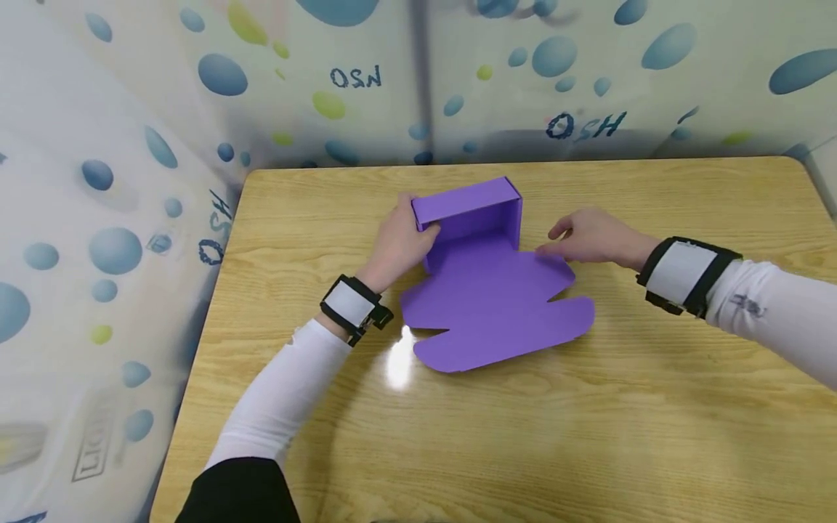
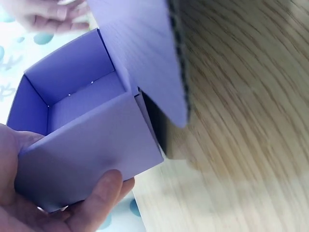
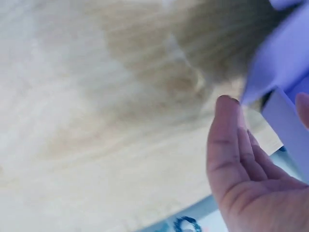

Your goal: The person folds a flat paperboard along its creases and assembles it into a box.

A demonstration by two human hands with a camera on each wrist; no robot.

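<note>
A purple cardboard box point(image 1: 467, 205) stands on its side on the table, its opening facing me. From it the lid point(image 1: 497, 298) spreads flat toward me, with notched side flaps. My left hand point(image 1: 400, 243) grips the box's left wall, thumb inside and fingers outside; the left wrist view shows that side wall point(image 2: 91, 145) between them. My right hand point(image 1: 598, 236) is at the lid's upper right flap, fingertips at its edge. In the right wrist view those fingers point(image 3: 224, 150) are nearly straight beside the blurred flap point(image 3: 275, 63); whether they touch it I cannot tell.
The wood-grain table point(image 1: 588, 436) extends around the box on all sides. Behind it and on the left hangs a pale curtain point(image 1: 275, 87) with blue and green spots. Each wrist carries a strapped band point(image 1: 686, 276).
</note>
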